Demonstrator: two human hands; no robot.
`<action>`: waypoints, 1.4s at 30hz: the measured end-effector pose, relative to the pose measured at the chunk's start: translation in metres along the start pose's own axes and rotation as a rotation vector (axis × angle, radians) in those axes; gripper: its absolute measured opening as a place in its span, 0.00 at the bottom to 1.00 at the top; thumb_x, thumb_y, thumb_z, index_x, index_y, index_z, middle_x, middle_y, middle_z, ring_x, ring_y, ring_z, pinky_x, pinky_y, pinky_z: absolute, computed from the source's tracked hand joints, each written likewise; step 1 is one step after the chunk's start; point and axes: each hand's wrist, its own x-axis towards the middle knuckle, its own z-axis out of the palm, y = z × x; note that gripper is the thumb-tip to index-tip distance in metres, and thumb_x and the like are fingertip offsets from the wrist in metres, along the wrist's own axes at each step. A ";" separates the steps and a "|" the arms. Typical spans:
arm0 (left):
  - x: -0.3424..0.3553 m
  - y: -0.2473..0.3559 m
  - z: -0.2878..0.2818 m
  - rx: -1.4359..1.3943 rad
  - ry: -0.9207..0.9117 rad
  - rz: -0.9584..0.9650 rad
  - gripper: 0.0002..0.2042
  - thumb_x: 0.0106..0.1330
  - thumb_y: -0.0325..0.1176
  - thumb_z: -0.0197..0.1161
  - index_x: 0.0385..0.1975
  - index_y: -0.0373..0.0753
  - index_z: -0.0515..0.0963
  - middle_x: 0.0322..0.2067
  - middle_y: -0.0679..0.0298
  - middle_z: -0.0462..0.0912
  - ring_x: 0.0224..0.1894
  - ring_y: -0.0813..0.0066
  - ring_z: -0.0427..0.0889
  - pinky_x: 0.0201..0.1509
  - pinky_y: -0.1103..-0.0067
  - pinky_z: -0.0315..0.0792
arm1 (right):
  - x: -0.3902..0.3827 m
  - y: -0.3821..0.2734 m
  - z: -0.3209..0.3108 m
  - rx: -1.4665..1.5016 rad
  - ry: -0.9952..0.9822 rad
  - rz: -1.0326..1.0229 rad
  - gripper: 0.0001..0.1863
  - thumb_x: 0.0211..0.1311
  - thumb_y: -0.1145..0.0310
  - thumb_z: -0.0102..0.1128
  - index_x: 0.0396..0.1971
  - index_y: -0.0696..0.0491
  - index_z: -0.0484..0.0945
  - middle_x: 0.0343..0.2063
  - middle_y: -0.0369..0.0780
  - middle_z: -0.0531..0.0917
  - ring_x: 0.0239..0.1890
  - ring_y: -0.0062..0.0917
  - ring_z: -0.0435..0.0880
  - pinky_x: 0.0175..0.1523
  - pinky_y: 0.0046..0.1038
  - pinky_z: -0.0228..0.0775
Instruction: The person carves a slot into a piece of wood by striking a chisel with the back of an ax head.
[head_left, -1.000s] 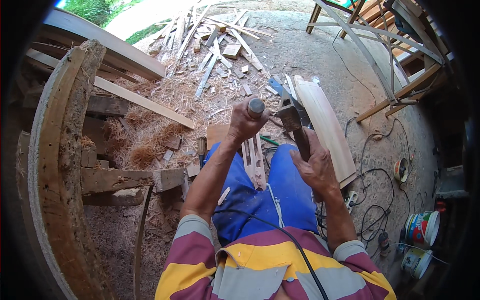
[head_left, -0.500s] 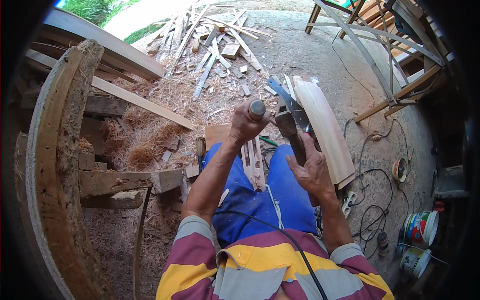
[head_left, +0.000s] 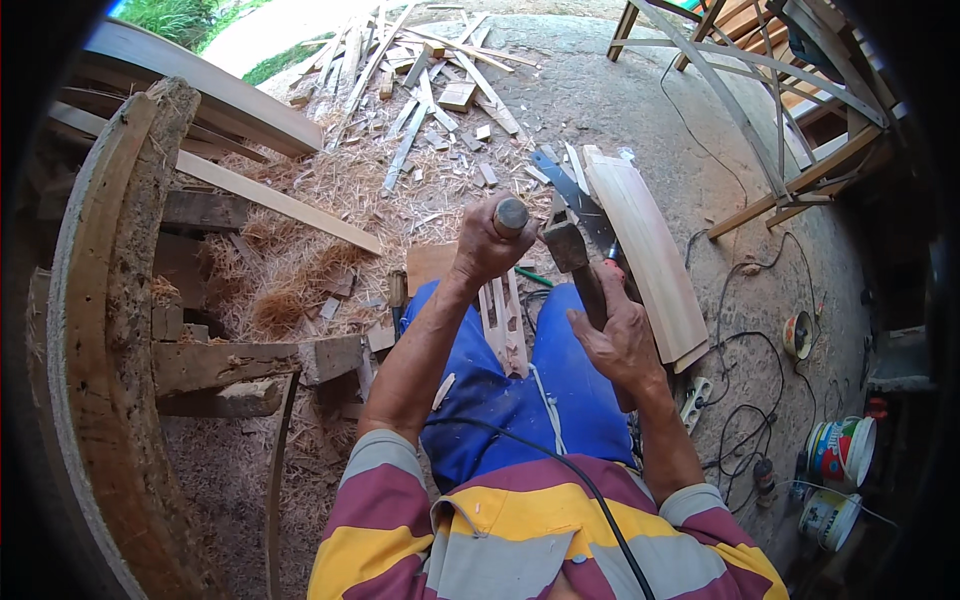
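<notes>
My left hand (head_left: 484, 240) is wrapped round the upright handle of a chisel (head_left: 511, 215); only the round butt shows, and the blade is hidden beneath the fist. To its right, my right hand (head_left: 624, 342) grips the wooden handle of a hammer (head_left: 566, 247). The dark, blocky hammer head is beside the chisel butt, apart from it in the picture. Below the left fist, a pale piece of wood (head_left: 504, 330) with slots cut in it lies between my blue-trousered thighs.
A handsaw (head_left: 588, 205) and stacked pale boards (head_left: 648, 265) lie to the right. Shavings and offcuts (head_left: 455, 95) cover the ground ahead. A heavy curved timber (head_left: 115, 300) stands at left. Cables, a power strip (head_left: 697, 400) and paint buckets (head_left: 842, 448) are at right.
The whole view has shifted very slightly. Both hands keep their grips on the chisel and the hammer, in nearly the same places.
</notes>
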 end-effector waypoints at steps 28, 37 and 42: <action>-0.009 -0.001 -0.006 -0.017 0.030 0.102 0.10 0.53 0.30 0.69 0.34 0.36 0.81 0.30 0.57 0.85 0.32 0.65 0.85 0.37 0.72 0.78 | 0.032 -0.045 -0.012 -0.312 -0.003 -0.312 0.30 0.61 0.75 0.60 0.63 0.53 0.63 0.40 0.56 0.83 0.40 0.53 0.85 0.43 0.46 0.78; -0.016 -0.013 -0.011 -0.056 0.089 0.099 0.07 0.52 0.28 0.69 0.31 0.36 0.82 0.26 0.58 0.85 0.29 0.72 0.86 0.33 0.75 0.78 | 0.042 -0.069 -0.023 -0.259 0.027 -0.435 0.34 0.58 0.77 0.62 0.65 0.52 0.62 0.40 0.54 0.83 0.41 0.53 0.85 0.42 0.46 0.78; -0.024 -0.028 -0.005 -0.222 -0.042 -0.110 0.14 0.56 0.28 0.71 0.42 0.38 0.82 0.41 0.59 0.86 0.45 0.73 0.85 0.49 0.74 0.79 | 0.046 -0.065 -0.016 -0.339 0.063 -0.395 0.33 0.58 0.79 0.60 0.64 0.52 0.60 0.41 0.55 0.83 0.39 0.55 0.85 0.40 0.47 0.79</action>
